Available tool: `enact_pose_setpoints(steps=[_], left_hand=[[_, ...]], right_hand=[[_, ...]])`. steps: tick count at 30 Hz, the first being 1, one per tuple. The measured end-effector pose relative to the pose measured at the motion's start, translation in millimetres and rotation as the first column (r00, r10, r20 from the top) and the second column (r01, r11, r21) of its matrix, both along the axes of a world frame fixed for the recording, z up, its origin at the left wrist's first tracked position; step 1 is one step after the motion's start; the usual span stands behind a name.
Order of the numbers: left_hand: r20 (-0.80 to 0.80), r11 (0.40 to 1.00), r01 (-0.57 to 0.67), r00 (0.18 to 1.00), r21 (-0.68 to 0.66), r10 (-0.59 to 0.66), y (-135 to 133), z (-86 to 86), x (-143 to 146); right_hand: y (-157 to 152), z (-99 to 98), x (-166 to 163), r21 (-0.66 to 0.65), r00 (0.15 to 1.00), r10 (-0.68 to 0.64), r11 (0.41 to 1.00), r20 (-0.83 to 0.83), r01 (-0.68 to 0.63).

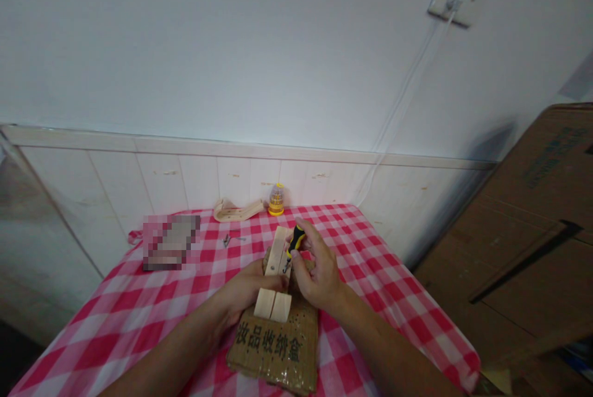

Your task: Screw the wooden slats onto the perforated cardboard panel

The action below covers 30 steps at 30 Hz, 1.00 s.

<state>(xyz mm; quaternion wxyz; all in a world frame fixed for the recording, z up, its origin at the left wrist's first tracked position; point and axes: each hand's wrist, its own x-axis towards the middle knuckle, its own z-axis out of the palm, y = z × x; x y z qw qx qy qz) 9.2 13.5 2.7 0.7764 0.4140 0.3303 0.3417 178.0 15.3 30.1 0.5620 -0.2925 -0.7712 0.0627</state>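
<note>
My right hand (320, 270) is closed around the yellow and black handle of a small screwdriver (297, 240). Its tip points down at the upper face of a pale wooden piece (277, 250), near a small dark metal part; whether it touches a screw is too small to tell. My left hand (248, 286) grips that wooden piece from the left, with its fingers partly hidden. Two short wooden blocks (272, 305) form the near end of the piece. Under it lies a flat cardboard piece (271, 360) with printed characters.
A red and white checked cloth (194, 298) covers the table. Toward the wall are a curved wooden piece (238, 212), a yellow screwdriver-bit holder (277, 200) and small metal parts (227, 240). A blurred-out flat object (172, 242) lies left. Large cardboard (523, 224) stands right.
</note>
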Motion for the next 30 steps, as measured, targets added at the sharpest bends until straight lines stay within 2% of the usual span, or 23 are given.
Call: enact_pose_setpoints(steps=[8,16,30], left_hand=[[0.012,1.0,0.011,1.0,0.015,-0.011,1.1,-4.8,-0.7],[-0.008,1.0,-0.011,1.0,0.008,0.011,-0.2,0.0,0.2],[0.011,1.0,0.002,1.0,0.018,-0.002,2.6,-6.8,-0.5]], right_hand=[[-0.5,2.0,0.0,0.058,0.994,-0.094,0.994,0.046,0.092],[-0.5,3.1,-1.1,0.08,0.994,-0.102,0.992,0.034,0.099],[2.5,0.1,-1.0,0.039,0.998,-0.07,0.997,0.007,0.07]])
